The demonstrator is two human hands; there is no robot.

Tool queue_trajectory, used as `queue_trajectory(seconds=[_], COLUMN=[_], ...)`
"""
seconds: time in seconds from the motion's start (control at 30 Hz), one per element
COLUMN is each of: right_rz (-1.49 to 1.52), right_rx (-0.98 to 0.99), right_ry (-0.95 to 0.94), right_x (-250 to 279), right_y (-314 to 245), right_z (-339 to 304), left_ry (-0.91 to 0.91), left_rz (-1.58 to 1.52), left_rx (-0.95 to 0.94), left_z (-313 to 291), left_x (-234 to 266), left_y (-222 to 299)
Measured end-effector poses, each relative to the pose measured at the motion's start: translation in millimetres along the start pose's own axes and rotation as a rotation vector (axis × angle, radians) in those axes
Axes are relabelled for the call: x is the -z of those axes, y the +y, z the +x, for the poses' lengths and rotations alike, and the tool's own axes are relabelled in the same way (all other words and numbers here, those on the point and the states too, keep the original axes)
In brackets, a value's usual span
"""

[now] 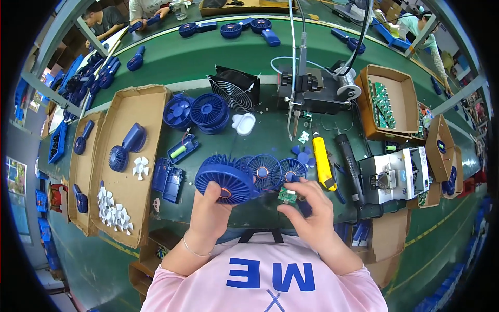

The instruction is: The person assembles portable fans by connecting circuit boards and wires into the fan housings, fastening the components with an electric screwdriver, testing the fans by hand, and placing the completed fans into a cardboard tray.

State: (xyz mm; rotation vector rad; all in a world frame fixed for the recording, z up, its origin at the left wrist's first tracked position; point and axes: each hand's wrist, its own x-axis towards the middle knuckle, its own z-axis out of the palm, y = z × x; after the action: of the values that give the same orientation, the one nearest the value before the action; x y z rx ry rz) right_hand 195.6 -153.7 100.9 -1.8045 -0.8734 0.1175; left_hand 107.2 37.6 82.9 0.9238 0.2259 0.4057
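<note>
My left hand (209, 204) grips a round blue fan head (226, 179) with a slatted cage, its thumb resting on the front rim. My right hand (313, 208) pinches a small green circuit board (287, 195) between thumb and index finger, just right of the fan head. A thin wire seems to run between the two. Part of a dark blue piece shows behind the right fingers; its kind is hidden. Beyond my hands lie loose blue fan grilles (265, 171) and a blue fan blade (302, 155). An opened blue handle shell (168, 180) lies to the left.
Cardboard trays at left (156, 96) hold white blades and fans. Stacked blue fan heads (209, 112), a black cooling fan (236, 89) and a soldering machine (317, 91) stand behind. A yellow cutter (323, 164), black electric screwdriver (349, 166) and white device (392, 177) are right. Co-workers sit across the conveyor (208, 49).
</note>
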Motion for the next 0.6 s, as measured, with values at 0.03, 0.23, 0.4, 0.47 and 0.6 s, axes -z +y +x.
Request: queue_trajectory(seconds=[0.03, 0.23, 0.4, 0.47, 0.6], right_rz=[-0.005, 0.285, 0.187, 0.161, 0.024], right_rx=[-0.043, -0.158, -0.016, 0.014, 0.177], right_ry=[0.097, 0.115, 0.226, 0.247, 0.245], right_x=[-1, 1, 1, 2, 6], right_y=[2, 8, 19, 21, 20], right_z=[-2, -6, -6, -4, -1], left_ry=[0.048, 0.113, 0.066, 0.102, 0.133], left_rz=[-0.041, -0.116, -0.109, -0.099, -0.082], left_rx=[0.130, 0.289, 0.332, 0.344, 0.373], left_z=[0, -3, 2, 2, 0], left_x=[-1, -11, -13, -11, -5], left_y=[2, 3, 6, 6, 1])
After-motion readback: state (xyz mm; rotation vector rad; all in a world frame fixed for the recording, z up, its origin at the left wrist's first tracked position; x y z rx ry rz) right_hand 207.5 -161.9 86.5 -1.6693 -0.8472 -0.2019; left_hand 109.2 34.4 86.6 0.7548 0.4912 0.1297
